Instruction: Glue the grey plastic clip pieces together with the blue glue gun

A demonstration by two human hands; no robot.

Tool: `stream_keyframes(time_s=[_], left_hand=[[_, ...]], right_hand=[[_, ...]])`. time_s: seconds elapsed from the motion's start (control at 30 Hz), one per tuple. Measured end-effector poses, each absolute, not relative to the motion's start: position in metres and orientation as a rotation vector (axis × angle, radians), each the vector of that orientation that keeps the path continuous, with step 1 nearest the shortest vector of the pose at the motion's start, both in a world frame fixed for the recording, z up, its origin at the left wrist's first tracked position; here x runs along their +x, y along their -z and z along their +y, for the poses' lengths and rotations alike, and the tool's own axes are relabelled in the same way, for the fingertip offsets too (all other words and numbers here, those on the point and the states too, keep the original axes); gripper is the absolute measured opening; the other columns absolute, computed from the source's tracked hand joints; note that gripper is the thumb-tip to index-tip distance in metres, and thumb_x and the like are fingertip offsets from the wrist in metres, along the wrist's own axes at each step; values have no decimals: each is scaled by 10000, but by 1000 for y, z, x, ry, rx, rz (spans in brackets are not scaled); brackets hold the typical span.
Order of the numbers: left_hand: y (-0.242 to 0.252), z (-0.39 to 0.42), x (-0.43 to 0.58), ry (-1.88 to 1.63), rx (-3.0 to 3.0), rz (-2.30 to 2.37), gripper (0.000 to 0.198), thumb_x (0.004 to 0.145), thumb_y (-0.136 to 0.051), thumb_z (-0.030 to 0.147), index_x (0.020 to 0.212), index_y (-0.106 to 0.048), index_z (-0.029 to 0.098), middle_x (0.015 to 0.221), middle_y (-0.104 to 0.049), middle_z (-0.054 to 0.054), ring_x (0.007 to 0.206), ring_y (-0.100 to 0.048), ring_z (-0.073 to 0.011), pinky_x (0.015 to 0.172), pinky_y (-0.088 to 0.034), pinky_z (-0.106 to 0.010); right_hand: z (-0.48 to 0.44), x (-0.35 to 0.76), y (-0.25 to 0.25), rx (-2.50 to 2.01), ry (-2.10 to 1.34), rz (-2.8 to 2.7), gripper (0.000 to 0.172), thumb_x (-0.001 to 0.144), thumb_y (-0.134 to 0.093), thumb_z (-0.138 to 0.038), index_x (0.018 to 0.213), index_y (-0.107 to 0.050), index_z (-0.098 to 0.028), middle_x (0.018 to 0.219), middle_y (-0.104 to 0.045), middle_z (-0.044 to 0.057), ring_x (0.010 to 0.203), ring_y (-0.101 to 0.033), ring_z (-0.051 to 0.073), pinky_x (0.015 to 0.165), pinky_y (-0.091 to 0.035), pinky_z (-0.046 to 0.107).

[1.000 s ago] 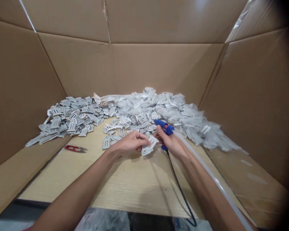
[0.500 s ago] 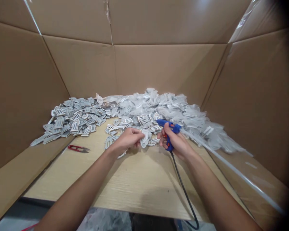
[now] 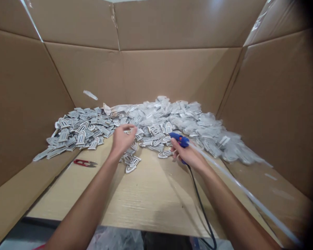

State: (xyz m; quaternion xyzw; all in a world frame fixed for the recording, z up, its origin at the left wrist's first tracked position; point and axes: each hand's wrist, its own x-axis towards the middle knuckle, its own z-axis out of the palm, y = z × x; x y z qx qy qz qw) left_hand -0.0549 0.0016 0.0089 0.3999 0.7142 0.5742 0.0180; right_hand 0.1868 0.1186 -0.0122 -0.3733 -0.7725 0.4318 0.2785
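Observation:
My right hand (image 3: 184,152) is wrapped round a blue hot glue gun (image 3: 176,137), its nozzle pointing left. A long translucent glue stick (image 3: 232,178) runs out of its back toward the lower right, and a black cord hangs below. My left hand (image 3: 123,139) is raised with its fingers apart and nothing in them. A pale, blurred piece (image 3: 90,94) is in the air at the upper left, before the cardboard wall. Under and beside my left hand lie several grey-and-white arch-shaped pieces (image 3: 131,166). Another arch piece (image 3: 165,153) lies just left of my right hand.
A heap of loose arch pieces (image 3: 80,130) sits at the left. Pieces in clear plastic bags (image 3: 190,114) are piled at the back and right. Red thread snips (image 3: 85,163) lie on the wooden table (image 3: 146,201). Cardboard walls (image 3: 182,73) enclose the sides and back.
My left hand has let go of the pale piece and moved up and left; that piece now flies toward the left heap. My right hand stays near its place with the glue gun.

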Motion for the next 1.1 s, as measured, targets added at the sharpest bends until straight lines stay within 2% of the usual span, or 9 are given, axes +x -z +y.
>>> stream_keyframes(time_s=[0.1, 0.2, 0.43, 0.53, 0.63, 0.73, 0.83, 0.97, 1.1], left_hand=[[15, 9, -36, -1212, 1742, 2202, 331, 838, -695, 302, 1141, -727, 173, 1250, -711, -137, 1222, -619, -306, 1103, -435, -460], [31, 14, -27, -924, 1936, 2240, 415, 811, -661, 169, 1226, -671, 185, 1309, -653, -153, 1289, -551, -331, 1116, -406, -463], [37, 15, -34, -836, 1923, 2404, 247, 872, -532, 118, 1086, -638, 178, 1132, -640, -144, 1129, -563, -308, 983, -452, -423], [37, 18, -37, -934, 1855, 2452, 174, 898, -521, 162, 979, -674, 175, 1043, -642, -133, 1075, -571, -293, 969, -448, -414], [36, 21, -38, -1176, 1699, 2431, 167, 893, -581, 272, 883, -703, 159, 962, -641, -114, 998, -592, -270, 928, -462, -394], [32, 22, -36, -1396, 1455, 2173, 256, 901, -586, 390, 857, -688, 160, 760, -609, -38, 740, -600, -189, 700, -476, -297], [27, 21, -31, -1460, 1207, 1925, 284, 877, -615, 430, 961, -685, 168, 654, -579, 14, 540, -548, -136, 501, -388, -230], [18, 17, -21, -1441, 1145, 1783, 275, 794, -690, 294, 1025, -733, 150, 670, -637, -4, 512, -527, -109, 467, -347, -208], [11, 14, -9, -1390, 1114, 1699, 217, 759, -725, 276, 928, -758, 143, 593, -598, 13, 471, -458, -89, 459, -293, -215]], right_hand=[[126, 191, 17, -974, -741, -2262, 328, 797, -707, -523, 756, -620, -209, 656, -676, 39, 630, -628, 214, 556, -421, 280], [129, 197, 15, -871, -688, -2396, 168, 719, -722, -304, 813, -634, -197, 767, -712, 30, 694, -626, 208, 613, -424, 273], [125, 210, 3, -561, -1016, -2689, 263, 614, -705, -152, 871, -660, -189, 830, -714, 9, 728, -622, 196, 667, -449, 273], [120, 208, 3, -548, -1037, -2740, 228, 601, -627, -98, 807, -628, -197, 786, -699, -7, 682, -597, 171, 639, -427, 259], [116, 205, 3, -559, -1029, -2740, 184, 594, -587, -90, 739, -580, -203, 701, -659, -23, 635, -555, 155, 602, -398, 251], [117, 206, 4, -505, -1074, -2725, 160, 621, -597, -108, 751, -588, -201, 692, -645, -22, 638, -548, 153, 602, -399, 253], [121, 209, 5, -480, -1097, -2620, 99, 685, -624, -152, 768, -598, -198, 723, -645, -4, 648, -546, 157, 614, -414, 267], [125, 205, 7, -490, -1133, -2460, 108, 788, -651, -260, 740, -571, -206, 691, -600, -1, 645, -532, 161, 637, -424, 288], [122, 195, 7, -566, -1151, -2222, 173, 788, -665, -320, 742, -533, -217, 673, -568, -5, 600, -510, 156, 604, -420, 297]])
